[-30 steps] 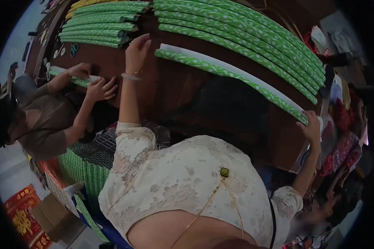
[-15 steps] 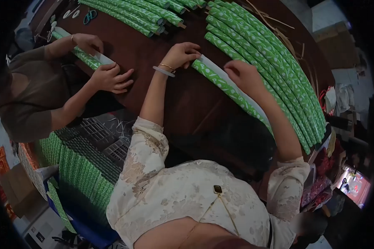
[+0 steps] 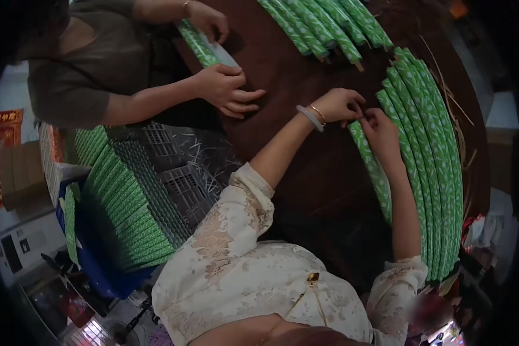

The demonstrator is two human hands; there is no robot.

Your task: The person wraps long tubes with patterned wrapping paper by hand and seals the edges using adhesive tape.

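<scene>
A green roll of wrapping paper with a white pattern [image 3: 372, 167] lies slantwise on the dark brown table [image 3: 305, 167] in front of me. At its far end, my left hand [image 3: 341, 108] has its fingers curled and pinched at the corner. My right hand [image 3: 382, 135] is close beside it, thumb and fingertips pinched at the same end, with the palm over the roll. The fingertips nearly meet, and whatever small edge lies between them is hidden. Part of the roll is covered by my right hand and forearm.
Several similar rolls [image 3: 429, 155] lie side by side to the right, and more rolls [image 3: 323, 29] at the back. On the left, a co-worker's hand [image 3: 228, 92] rests by another green roll [image 3: 199, 46]. A blue crate [image 3: 106, 277] holds stacked green rolls below.
My right hand has moved up along the roll to its far end, beside my left hand. The white strip along the roll shows less now. The view has turned, shifting everything.
</scene>
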